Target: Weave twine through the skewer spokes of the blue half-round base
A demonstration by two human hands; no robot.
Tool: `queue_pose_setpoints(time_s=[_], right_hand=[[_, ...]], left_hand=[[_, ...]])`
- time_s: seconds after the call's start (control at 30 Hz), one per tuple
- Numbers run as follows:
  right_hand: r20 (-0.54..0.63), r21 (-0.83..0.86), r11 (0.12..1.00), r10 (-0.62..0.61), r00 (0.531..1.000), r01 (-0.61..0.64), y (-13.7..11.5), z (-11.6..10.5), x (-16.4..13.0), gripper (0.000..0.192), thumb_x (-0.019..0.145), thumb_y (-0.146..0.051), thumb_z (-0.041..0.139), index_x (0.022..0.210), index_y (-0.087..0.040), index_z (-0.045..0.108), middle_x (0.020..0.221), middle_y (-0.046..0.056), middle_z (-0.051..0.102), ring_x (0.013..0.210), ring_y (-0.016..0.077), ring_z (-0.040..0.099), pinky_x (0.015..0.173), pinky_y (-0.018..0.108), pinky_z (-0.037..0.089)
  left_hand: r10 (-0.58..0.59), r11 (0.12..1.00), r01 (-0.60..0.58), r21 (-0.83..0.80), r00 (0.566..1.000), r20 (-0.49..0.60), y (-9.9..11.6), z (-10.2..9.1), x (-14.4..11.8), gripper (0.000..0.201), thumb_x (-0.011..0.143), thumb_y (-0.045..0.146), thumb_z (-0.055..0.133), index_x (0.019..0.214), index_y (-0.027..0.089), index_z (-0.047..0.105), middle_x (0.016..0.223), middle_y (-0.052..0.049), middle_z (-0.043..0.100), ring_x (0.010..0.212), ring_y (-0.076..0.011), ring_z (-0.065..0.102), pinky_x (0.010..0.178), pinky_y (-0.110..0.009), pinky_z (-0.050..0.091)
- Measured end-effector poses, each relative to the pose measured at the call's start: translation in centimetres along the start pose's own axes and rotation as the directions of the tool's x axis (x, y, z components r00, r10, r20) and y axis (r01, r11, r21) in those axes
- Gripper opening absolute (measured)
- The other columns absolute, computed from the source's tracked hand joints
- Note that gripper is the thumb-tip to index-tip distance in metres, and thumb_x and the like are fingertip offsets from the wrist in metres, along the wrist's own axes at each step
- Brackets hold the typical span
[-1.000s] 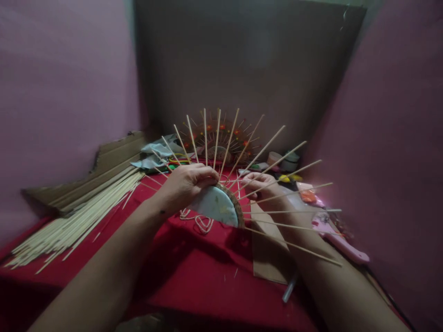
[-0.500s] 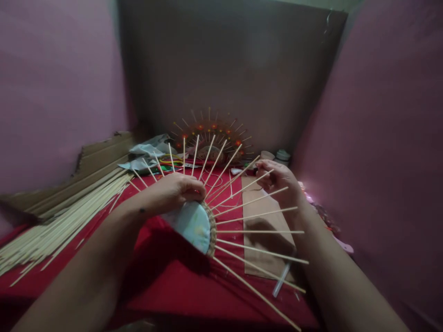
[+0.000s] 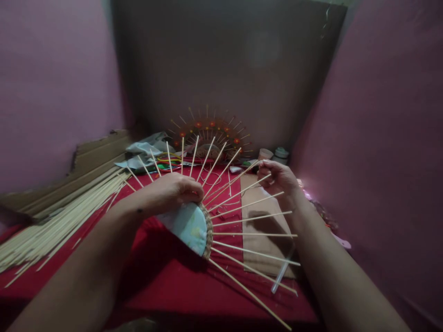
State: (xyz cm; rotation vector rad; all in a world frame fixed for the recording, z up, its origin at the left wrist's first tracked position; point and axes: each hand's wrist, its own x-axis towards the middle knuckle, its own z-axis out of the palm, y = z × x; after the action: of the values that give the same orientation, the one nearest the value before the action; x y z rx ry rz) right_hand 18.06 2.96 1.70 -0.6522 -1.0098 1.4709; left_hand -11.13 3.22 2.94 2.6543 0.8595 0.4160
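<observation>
A half-round piece [image 3: 185,228] covered in pale blue patterned cloth is held above the red cloth, with thin wooden sticks [image 3: 254,236] fanning out from its curved edge. Brown twine is woven in a band [image 3: 209,230] along that edge. My left hand [image 3: 185,188] is closed on the top of the piece, fingers and thumb at the base of the sticks. My right hand [image 3: 277,175] is pinched at the tip of an upper-right stick, on a strand of twine [image 3: 231,181] pulled out taut beside that stick. The fingertips partly hide the strand's end.
Loose sticks [image 3: 65,221] lie in a bundle at left, by folded cardboard [image 3: 100,154]. A flat brown board [image 3: 265,230] and a clear tube [image 3: 279,276] are at right. A flower-decorated sunburst fan [image 3: 211,127] stands at the back near a cup [image 3: 265,154] and plastic bags [image 3: 147,147].
The piece and its sticks have shifted slightly left in view. My right hand stays near the same stick tip, and the twine strand now shows more apart from the stick.
</observation>
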Motion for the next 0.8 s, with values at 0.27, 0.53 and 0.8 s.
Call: queue_pose_setpoints(time_s=[0.27, 0.53, 0.8], right_hand=[[0.014, -0.049, 0.985, -0.163, 0.987, 0.164, -0.3, 0.3, -0.4, 0.006, 0.063, -0.019, 0.059, 0.064, -0.013, 0.06, 0.044, -0.008, 0.029, 0.04, 0.0036, 0.018, 0.036, 0.018, 0.017], [-0.061, -0.089, 0.995, 0.049, 0.997, -0.054, 0.2, -1.1, 0.2, 0.021, 0.056, -0.017, 0.054, 0.044, -0.02, 0.036, 0.04, -0.009, 0.022, 0.036, 0.0046, 0.012, 0.033, 0.021, 0.012], [-0.151, -0.285, 0.951, 0.079, 0.985, -0.12, 1.1, -1.8, 0.3, 0.009, 0.057, -0.017, 0.061, 0.052, -0.017, 0.054, 0.036, -0.011, 0.024, 0.034, 0.0031, 0.011, 0.033, 0.021, 0.009]], left_hand=[[-0.06, 0.998, 0.06, -0.007, 0.998, 0.028, -0.1, 0.1, 0.0, 0.018, 0.074, 0.022, 0.05, 0.069, 0.016, 0.066, 0.067, -0.002, 0.062, 0.062, -0.0125, 0.053, 0.059, -0.022, 0.039], [-0.046, 0.995, 0.038, -0.096, 0.996, -0.077, -0.3, -0.5, -0.2, 0.016, 0.074, 0.024, 0.053, 0.074, 0.019, 0.068, 0.072, -0.001, 0.066, 0.067, -0.0125, 0.057, 0.063, -0.02, 0.042], [-0.177, 0.981, 0.132, -0.144, 0.913, -0.369, -0.2, -1.1, -0.3, 0.021, 0.075, 0.034, 0.055, 0.077, 0.018, 0.069, 0.072, -0.002, 0.068, 0.068, -0.0127, 0.058, 0.06, -0.02, 0.042]])
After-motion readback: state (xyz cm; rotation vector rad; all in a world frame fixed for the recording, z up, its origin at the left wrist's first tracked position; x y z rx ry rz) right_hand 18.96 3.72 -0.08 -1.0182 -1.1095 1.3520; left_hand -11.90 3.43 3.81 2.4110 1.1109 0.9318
